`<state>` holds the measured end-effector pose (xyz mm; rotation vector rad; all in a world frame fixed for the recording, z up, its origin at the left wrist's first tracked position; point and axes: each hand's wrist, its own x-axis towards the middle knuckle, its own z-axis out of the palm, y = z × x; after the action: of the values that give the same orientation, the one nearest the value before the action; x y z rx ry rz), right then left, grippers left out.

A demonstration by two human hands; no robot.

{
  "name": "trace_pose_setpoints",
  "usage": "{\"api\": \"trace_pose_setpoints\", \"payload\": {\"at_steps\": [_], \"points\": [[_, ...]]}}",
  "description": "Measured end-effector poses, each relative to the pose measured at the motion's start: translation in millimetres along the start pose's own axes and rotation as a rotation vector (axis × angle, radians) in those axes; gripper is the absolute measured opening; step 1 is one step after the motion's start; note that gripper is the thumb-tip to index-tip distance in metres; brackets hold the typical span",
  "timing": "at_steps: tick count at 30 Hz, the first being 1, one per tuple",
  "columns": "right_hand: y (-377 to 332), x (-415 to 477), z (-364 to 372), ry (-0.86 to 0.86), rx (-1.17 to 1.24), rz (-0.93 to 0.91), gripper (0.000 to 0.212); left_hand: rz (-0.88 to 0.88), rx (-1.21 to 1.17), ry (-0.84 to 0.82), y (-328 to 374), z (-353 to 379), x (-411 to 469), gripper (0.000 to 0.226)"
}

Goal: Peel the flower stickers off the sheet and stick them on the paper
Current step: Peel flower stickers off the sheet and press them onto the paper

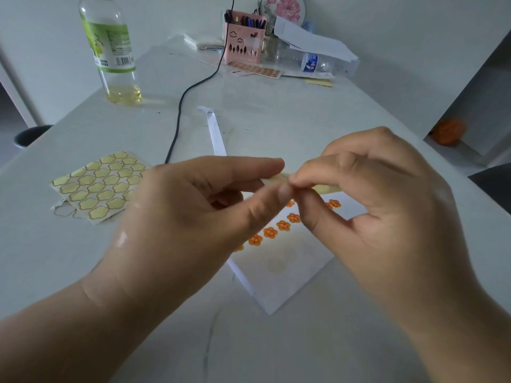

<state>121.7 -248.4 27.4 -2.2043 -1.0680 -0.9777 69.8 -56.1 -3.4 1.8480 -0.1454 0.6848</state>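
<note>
I hold a pale yellow sticker sheet [326,188] edge-on between both hands, above the white paper [287,275]. My left hand [193,205] grips its left end between thumb and fingers. My right hand [367,194] pinches the sheet's near edge with thumb and forefinger where the two hands meet. A row of orange flower stickers [270,232] is stuck across the paper, partly hidden by my hands. Whether a sticker is between my right fingertips is hidden.
A sheet of empty yellow flower outlines [99,183] lies at the left. Behind stand a bottle of yellow liquid [113,51], a pink pen holder [244,40], a lying plastic bottle [312,62] and another sticker sheet [254,69]. A black cable [182,106] crosses the table.
</note>
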Motion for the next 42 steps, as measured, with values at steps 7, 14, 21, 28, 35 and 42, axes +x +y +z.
{"api": "trace_pose_setpoints", "payload": {"at_steps": [7, 14, 21, 28, 35, 42], "points": [[-0.3, -0.7, 3.3, -0.026, 0.068, -0.039, 0.008, -0.351, -0.345, 0.044, -6.6, 3.2, 6.1, 0.031], [-3.1, -0.5, 1.9, -0.036, 0.629, 0.461, 0.01, -0.574, -0.807, 0.09, -4.6, 6.5, 13.2, 0.02], [-3.0, -5.0, 10.3, -0.197, 0.668, 0.595, 0.024, -0.848, -0.831, 0.184, -11.3, 7.9, 19.1, 0.017], [-10.8, -10.9, 23.3, -0.76, 0.509, 0.705, 0.009, -0.889, -0.746, 0.213, -15.5, 9.4, 20.2, 0.018], [-14.5, -14.4, 28.4, -0.848, 0.428, 0.695, 0.006, -0.853, -0.714, 0.219, -13.9, 9.2, 16.9, 0.014], [-17.4, -16.6, 33.2, -0.832, 0.272, 0.577, 0.014, -0.848, -0.697, 0.214, -13.4, 9.5, 16.5, 0.013]]}}
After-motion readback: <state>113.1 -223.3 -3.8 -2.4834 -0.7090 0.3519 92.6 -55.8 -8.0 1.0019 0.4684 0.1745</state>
